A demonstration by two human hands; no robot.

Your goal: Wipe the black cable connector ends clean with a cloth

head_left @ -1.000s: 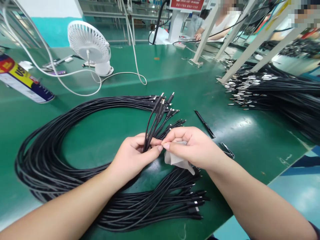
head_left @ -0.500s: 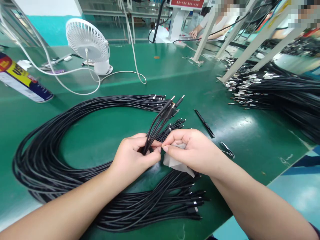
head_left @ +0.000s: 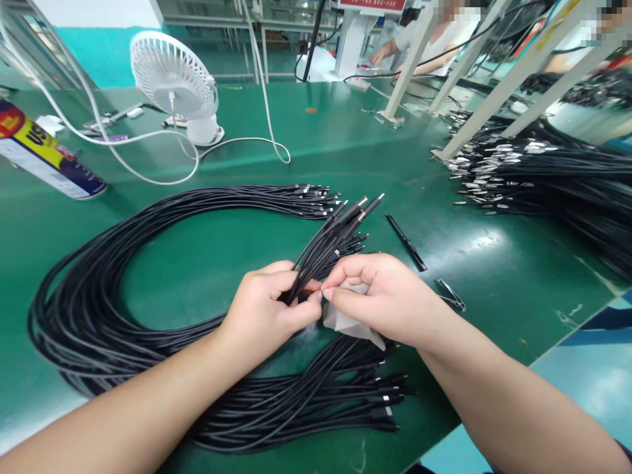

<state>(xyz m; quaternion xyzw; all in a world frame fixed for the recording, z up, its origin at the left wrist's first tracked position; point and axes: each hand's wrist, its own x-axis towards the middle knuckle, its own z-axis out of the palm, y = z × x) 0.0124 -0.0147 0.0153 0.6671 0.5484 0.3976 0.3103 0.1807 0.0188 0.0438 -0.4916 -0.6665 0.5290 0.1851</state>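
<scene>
My left hand (head_left: 266, 303) is closed round a small bunch of black cables (head_left: 318, 250), whose plug ends fan up and to the right. Tucked under the curled fingers of my right hand (head_left: 385, 293) is a pale grey cloth (head_left: 345, 320). The right thumb and forefinger pinch together, touching the left fingertips; whether anything tiny is between them I cannot tell. Around and below both hands lies a large looped bundle of black cables (head_left: 79, 316) on the green table, with plug ends of the lower strands (head_left: 382, 401) pointing right.
A black pen-like stick (head_left: 405, 242) and a small metal tool (head_left: 450, 294) lie right of my hands. A big cable pile (head_left: 557, 178) sits at right behind slanted posts (head_left: 474, 105). At left stand a white fan (head_left: 172, 79) and a spray can (head_left: 49, 155). Another person's hand (head_left: 382, 52) is behind.
The plug ends in my left hand have tipped further right and spread a little. My two hands stay nearly in place, fingertips still together.
</scene>
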